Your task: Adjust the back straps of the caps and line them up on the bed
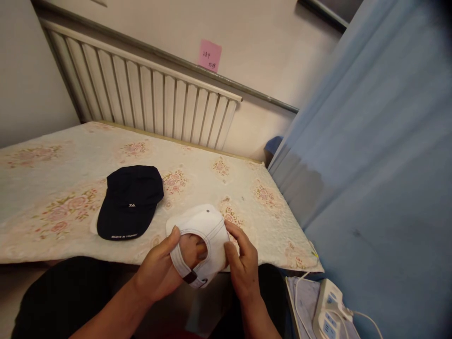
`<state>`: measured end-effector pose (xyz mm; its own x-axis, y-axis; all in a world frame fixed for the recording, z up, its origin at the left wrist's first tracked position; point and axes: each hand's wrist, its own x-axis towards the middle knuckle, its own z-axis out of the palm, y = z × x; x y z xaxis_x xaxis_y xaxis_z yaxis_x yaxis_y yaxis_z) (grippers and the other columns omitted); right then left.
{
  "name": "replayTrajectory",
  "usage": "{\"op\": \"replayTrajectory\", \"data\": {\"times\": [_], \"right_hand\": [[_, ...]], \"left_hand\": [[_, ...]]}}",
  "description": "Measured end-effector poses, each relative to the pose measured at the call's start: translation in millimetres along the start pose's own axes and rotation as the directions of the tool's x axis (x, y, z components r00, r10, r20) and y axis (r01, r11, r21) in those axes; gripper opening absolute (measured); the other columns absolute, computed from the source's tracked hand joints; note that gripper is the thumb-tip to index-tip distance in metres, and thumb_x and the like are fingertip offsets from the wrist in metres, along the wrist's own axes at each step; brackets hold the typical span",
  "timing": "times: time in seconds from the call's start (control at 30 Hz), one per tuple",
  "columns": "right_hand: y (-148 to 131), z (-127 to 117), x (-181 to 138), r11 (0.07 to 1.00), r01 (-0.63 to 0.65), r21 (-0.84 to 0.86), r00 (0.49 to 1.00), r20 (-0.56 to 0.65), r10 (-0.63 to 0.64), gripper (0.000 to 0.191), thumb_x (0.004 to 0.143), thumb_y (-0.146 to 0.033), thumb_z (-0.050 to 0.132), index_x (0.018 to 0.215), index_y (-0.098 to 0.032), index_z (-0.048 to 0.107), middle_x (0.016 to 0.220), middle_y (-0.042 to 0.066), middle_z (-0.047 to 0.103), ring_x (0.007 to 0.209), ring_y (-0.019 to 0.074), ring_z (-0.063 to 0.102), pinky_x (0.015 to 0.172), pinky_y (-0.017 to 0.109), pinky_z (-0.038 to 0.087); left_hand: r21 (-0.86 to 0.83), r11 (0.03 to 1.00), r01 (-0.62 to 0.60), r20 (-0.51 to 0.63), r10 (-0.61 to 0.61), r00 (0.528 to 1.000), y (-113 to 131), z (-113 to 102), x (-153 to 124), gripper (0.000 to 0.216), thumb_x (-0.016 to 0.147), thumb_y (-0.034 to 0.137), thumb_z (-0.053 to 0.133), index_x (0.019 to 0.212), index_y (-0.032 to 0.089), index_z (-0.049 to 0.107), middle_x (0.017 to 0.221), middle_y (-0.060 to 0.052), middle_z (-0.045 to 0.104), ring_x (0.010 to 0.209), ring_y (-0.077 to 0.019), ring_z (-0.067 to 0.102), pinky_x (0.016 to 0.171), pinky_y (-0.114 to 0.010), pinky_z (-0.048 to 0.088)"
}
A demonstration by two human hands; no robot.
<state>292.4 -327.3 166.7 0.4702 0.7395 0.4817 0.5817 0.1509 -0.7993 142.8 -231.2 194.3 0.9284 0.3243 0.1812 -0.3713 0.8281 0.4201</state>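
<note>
Over the edge of a flower-patterned cover (pixel 201 186), two hands held a white cap (pixel 216 235).
From where I stood, the left hand's (pixel 158 270) fingers curled inside it, glimpsed through the back opening, thumb outside; the right hand (pixel 243 263) pinched its right side, nearly closed. Beyond lay a dark cap (pixel 132 197), then a radiator (pixel 158 101).

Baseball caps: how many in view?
2 clearly: a white cap in the left hand and right hand, and a dark cap on the floral cover. The pale edge under its brim and blue item beside the curtain could be others, partly hidden.
</note>
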Motion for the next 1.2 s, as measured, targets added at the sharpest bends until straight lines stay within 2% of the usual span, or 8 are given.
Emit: {"op": "replayTrajectory", "data": {"times": [0.2, 0.47, 0.6, 0.7, 0.8, 1.0, 1.13, 1.2], "right_hand": [[-13.7, 4.8, 6.6, 0.998, -0.052, 0.038, 0.991, -0.120, 0.056, 0.010, 0.085, -0.027, 0.056, 0.083, -0.020, 0.063, 0.101, 0.007, 0.068, 0.099, 0.0209, 0.062, 0.090, 0.039, 0.048], [-17.4, 5.8, 0.3, 0.990, 0.066, -0.120, 0.978, -0.187, -0.088, 0.011, 0.086, -0.020, 0.053, 0.078, -0.021, 0.059, 0.084, 0.003, 0.063, 0.084, 0.0178, 0.059, 0.075, 0.033, 0.048], [-16.7, 5.6, -4.4, 0.981, 0.127, -0.149, 0.975, -0.161, -0.151, 0.011, 0.088, -0.019, 0.051, 0.079, -0.022, 0.058, 0.086, 0.004, 0.061, 0.086, 0.0185, 0.057, 0.075, 0.034, 0.048], [-15.4, 6.1, -9.7, 0.973, 0.190, -0.132, 0.970, -0.125, -0.207, 0.011, 0.087, -0.016, 0.051, 0.081, -0.022, 0.057, 0.086, 0.004, 0.060, 0.087, 0.0186, 0.057, 0.075, 0.035, 0.049], [-14.8, 6.0, -14.9, 0.965, 0.230, -0.125, 0.965, -0.102, -0.243, 0.011, 0.087, -0.012, 0.050, 0.084, -0.021, 0.056, 0.087, 0.005, 0.059, 0.089, 0.0187, 0.056, 0.076, 0.036, 0.049], [-15.1, 5.6, -13.7, 0.953, 0.272, -0.136, 0.941, -0.168, -0.293, 0.013, 0.085, -0.010, 0.051, 0.086, -0.021, 0.057, 0.088, 0.005, 0.059, 0.089, 0.0194, 0.058, 0.077, 0.038, 0.049], [3.7, 16.1, -7.1, 0.936, 0.316, -0.158, 0.908, -0.237, -0.346, 0.016, 0.085, -0.009, 0.051, 0.091, -0.021, 0.059, 0.093, 0.007, 0.061, 0.094, 0.0204, 0.059, 0.083, 0.041, 0.049], [20.6, 24.1, -5.3, 0.945, 0.283, -0.166, 0.926, -0.207, -0.314, 0.015, 0.086, -0.009, 0.049, 0.089, -0.020, 0.059, 0.093, 0.007, 0.062, 0.093, 0.0197, 0.059, 0.082, 0.040, 0.049]], "left_hand": [[-0.007, 1.000, 0.022, 0.024, -0.022, 0.999, -8.3, -3.4, -2.0, 0.052, 0.096, 0.041, 0.028, 0.120, 0.012, 0.064, 0.118, -0.014, 0.067, 0.123, -0.0270, 0.052, 0.107, -0.040, 0.032], [-0.005, 0.998, 0.064, -0.007, -0.064, 0.998, -8.8, -8.8, -3.1, 0.052, 0.095, 0.042, 0.032, 0.118, 0.008, 0.064, 0.116, -0.016, 0.068, 0.119, -0.0293, 0.055, 0.104, -0.041, 0.036], [-0.099, 0.995, -0.010, -0.178, -0.008, 0.984, 0.3, -20.9, -2.8, 0.052, 0.094, 0.043, 0.037, 0.122, 0.007, 0.061, 0.113, -0.018, 0.069, 0.112, -0.0318, 0.060, 0.101, -0.047, 0.041], [-0.119, 0.990, -0.070, -0.387, 0.019, 0.922, 9.5, -27.5, 0.7, 0.050, 0.094, 0.038, 0.039, 0.127, 0.004, 0.055, 0.101, -0.019, 0.072, 0.102, -0.0331, 0.066, 0.095, -0.050, 0.047], [-0.138, 0.989, -0.050, -0.480, -0.023, 0.877, 16.1, -23.5, 7.3, 0.051, 0.093, 0.034, 0.042, 0.130, 0.001, 0.050, 0.094, -0.020, 0.074, 0.092, -0.0344, 0.069, 0.088, -0.051, 0.051], [-0.105, 0.994, -0.010, -0.443, -0.038, 0.896, 25.3, -5.8, 20.6, 0.050, 0.089, 0.017, 0.044, 0.137, 0.001, 0.042, 0.095, -0.019, 0.074, 0.084, -0.0325, 0.071, 0.086, -0.049, 0.053], [-0.002, 0.998, -0.066, -0.358, 0.061, 0.932, 29.8, -21.6, 26.4, 0.054, 0.083, 0.008, 0.048, 0.136, 0.004, 0.044, 0.091, -0.017, 0.075, 0.081, -0.0318, 0.072, 0.086, -0.048, 0.053], [0.021, 0.998, -0.064, -0.331, 0.067, 0.941, 28.0, -37.5, 27.9, 0.056, 0.080, 0.004, 0.048, 0.135, 0.005, 0.046, 0.093, -0.017, 0.075, 0.084, -0.0317, 0.071, 0.087, -0.047, 0.052]]}}
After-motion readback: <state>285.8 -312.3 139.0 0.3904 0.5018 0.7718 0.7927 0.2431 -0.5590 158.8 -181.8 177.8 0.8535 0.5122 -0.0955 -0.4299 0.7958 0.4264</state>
